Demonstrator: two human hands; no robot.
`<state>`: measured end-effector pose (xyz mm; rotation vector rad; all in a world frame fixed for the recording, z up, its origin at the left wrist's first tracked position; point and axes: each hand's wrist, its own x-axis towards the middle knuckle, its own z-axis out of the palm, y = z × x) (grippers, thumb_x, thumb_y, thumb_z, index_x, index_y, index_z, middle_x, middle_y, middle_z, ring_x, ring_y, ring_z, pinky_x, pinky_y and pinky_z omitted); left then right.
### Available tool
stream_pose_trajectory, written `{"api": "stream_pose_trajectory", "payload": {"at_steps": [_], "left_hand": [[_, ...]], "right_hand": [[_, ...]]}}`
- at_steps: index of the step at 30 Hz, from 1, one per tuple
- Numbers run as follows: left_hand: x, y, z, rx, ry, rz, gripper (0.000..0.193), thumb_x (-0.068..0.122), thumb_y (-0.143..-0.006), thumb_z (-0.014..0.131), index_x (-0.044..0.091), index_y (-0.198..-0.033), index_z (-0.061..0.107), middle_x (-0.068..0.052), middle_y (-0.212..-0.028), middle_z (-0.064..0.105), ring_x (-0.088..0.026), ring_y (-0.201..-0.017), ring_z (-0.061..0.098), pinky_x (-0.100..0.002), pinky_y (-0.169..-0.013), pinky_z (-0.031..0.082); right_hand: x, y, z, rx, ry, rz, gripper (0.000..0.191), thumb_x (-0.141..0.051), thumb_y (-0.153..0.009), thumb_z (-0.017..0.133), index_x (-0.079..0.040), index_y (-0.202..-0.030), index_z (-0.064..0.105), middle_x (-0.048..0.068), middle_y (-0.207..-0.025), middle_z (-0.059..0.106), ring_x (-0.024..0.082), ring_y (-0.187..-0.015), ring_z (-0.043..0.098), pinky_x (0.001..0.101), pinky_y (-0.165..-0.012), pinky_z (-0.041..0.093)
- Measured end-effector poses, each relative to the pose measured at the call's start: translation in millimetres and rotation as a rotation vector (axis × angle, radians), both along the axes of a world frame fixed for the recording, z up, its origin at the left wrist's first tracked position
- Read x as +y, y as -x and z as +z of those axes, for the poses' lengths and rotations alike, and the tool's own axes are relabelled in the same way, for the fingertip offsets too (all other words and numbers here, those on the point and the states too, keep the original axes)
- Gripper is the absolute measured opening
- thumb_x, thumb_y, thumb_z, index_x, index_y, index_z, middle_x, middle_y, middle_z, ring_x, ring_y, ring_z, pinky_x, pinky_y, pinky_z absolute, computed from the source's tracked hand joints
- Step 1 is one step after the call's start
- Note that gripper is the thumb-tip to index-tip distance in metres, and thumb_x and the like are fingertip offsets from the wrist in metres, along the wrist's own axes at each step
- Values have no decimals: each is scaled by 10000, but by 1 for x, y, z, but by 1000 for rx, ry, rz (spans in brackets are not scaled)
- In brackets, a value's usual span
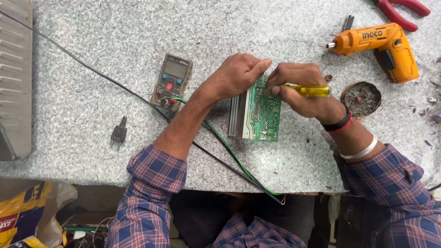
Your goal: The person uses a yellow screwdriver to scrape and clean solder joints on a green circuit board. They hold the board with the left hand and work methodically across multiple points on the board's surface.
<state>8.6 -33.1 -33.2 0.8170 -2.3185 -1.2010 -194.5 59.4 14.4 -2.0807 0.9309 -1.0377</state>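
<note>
While left hand (239,73) grips circuit board (262,115) top edge, right hand (298,89), closed on yellow screwdriver (310,90), sits above it.

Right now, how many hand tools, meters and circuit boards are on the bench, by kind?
Screwdrivers: 2, the yellow-handled screwdriver in the right hand and the orange powered screwdriver
Pliers: 1, red-handled pliers
Multimeter: 1
Circuit board: 1, under the left hand
Total: 5
</note>
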Motion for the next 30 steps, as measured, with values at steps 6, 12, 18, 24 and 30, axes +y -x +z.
{"api": "stream_pose_trajectory", "payload": {"at_steps": [6, 12, 18, 24, 30], "left_hand": [[1, 0, 1, -26, -16, -15, 585, 410, -1078, 449, 55, -661, 654, -64, -488, 509, -183, -451, 511, -409, -491, 423], [1, 1, 1, -73, -40, -7, 594, 422, -1075, 445, 56, -658, 655, -75, -489, 509, -201, -455, 515, -419, -492, 428], [0, 0, 3, -69, -28, -9, 569, 420, -1071, 447, 41, -713, 675, -125, -531, 563, -242, -492, 568, -449, -542, 454], [0, -1, 5, -66, 6, -8, 538, 416, -1065, 471, 34, -756, 691, -154, -567, 586, -248, -510, 583, -448, -563, 465], [3, -3, 8, -22, 9, -53, 448, 399, -1016, 532, 49, -804, 715, -146, -618, 637, -237, -527, 635, -433, -536, 481]], "right_hand": [[-1, 5, 3, 10, -26, 21, 108, -54, -923, 586, 9, -892, 667, 114, -912, 712, 221, -822, 720, 340, -758, 580], [-2, 5, 3, -13, -34, 29, 129, -84, -942, 581, -3, -907, 675, 108, -922, 715, 230, -848, 728, 348, -783, 585], [-3, 5, 4, 22, -52, -7, 137, -96, -917, 582, -7, -896, 684, 98, -885, 720, 210, -786, 720, 335, -728, 578], [-2, 5, 2, 11, -28, 14, 122, -95, -924, 594, -13, -860, 657, 93, -867, 707, 206, -768, 705, 344, -709, 562], [-4, 2, -2, -3, -32, 27, 125, -100, -892, 608, -25, -798, 641, 81, -810, 705, 192, -707, 705, 334, -665, 562]]}}
